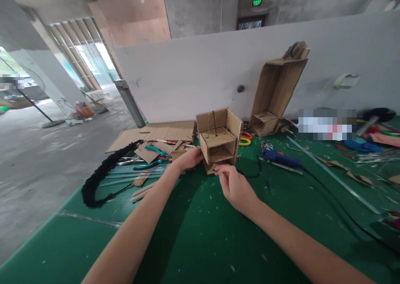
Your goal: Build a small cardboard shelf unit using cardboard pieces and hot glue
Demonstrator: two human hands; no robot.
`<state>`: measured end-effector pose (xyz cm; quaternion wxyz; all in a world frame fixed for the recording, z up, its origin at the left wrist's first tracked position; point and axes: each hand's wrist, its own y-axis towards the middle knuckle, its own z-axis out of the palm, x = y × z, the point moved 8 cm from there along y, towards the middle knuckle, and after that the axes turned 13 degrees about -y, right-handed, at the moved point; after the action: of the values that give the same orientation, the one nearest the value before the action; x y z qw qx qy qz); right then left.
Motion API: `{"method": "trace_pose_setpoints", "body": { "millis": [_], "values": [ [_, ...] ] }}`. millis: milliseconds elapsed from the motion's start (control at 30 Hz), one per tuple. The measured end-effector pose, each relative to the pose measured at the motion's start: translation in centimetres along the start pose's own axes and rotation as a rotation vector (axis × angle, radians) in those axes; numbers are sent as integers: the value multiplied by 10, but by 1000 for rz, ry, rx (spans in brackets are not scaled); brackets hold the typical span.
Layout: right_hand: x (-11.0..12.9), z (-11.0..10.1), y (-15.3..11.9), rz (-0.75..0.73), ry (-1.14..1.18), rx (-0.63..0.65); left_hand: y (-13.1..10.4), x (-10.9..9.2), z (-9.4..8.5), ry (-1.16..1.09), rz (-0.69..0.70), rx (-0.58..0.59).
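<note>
In the middle of the table stands a small cardboard box structure (218, 139), open at the front with a raised back and side. A thin black cord (214, 123) drops over its back panel to a hole in the upper shelf. My left hand (190, 159) holds the box at its lower left side, the fingertips partly hidden. At the lower front edge, my right hand (233, 184) is closed in a pinch; a small dark bit shows at the fingertips, too small to name. Right of that hand, a black cord lies curled on the table.
To the left lie teal-handled pliers (150, 164), clear glue sticks, flat cardboard (168, 130) and a black fuzzy strip (96, 184). At right are a blue glue gun (281, 158) with its cable and a taller cardboard structure (275, 90) against the white wall.
</note>
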<state>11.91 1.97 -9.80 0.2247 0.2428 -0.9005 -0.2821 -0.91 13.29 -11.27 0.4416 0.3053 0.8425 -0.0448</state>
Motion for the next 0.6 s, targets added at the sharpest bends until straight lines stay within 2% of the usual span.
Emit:
{"method": "trace_pose_setpoints", "body": {
  "millis": [67, 167, 233, 300, 400, 467, 533, 600],
  "values": [
    [0, -19, -3, -81, -144, -54, 0, 0, 0, 4, 0, -6],
    [-7, -29, -6, -208, -491, 56, -1, -2, -1, 7, 1, -14],
    [-22, -32, -8, -174, -675, 157, -1, -4, -1, 8, 1, -16],
    [-33, -34, -9, -89, -730, 208, -1, -6, -1, 8, 3, -18],
    [-34, -32, -7, 54, -569, 232, -1, -8, -2, 14, 3, -35],
    [-29, -21, -2, 141, -370, 283, -2, -8, -2, 23, 3, -46],
    [-19, -4, 9, 164, -152, 336, -2, -7, -1, 33, 3, -49],
    [-9, 10, 23, 115, 32, 328, -2, -7, -1, 43, 0, -48]
  ]
}}
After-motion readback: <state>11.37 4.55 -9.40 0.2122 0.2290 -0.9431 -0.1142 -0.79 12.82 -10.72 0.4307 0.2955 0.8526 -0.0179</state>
